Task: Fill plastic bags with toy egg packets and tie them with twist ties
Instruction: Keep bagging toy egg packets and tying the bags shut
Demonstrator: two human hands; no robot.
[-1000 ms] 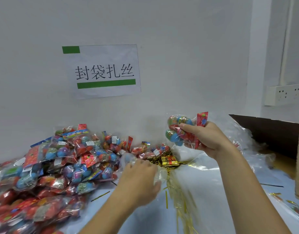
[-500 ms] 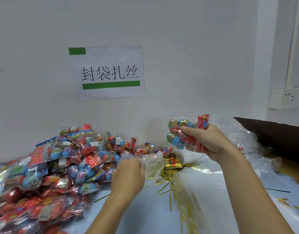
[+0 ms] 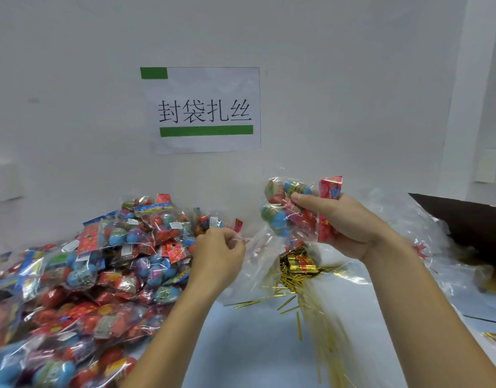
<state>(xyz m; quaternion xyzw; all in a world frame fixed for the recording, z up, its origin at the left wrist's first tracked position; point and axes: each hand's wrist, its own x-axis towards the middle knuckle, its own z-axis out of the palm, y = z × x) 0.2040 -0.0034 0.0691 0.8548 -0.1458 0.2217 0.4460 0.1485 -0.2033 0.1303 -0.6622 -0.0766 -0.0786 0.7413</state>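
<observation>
My right hand grips a bunch of toy egg packets, clear wraps with coloured eggs and red header cards, held up above the table. My left hand pinches the edge of a clear plastic bag that hangs crumpled just below and left of the packets. A big heap of more egg packets covers the table's left side. Gold twist ties lie scattered in the middle, with a bundled pack of them under the held bag.
A stack of clear plastic bags spreads over the right of the white table. An open cardboard box stands at the far right. A paper sign hangs on the wall behind.
My left hand has lifted the clear bag off the table and raised it toward the packets. My right hand has stayed almost still with the packets.
</observation>
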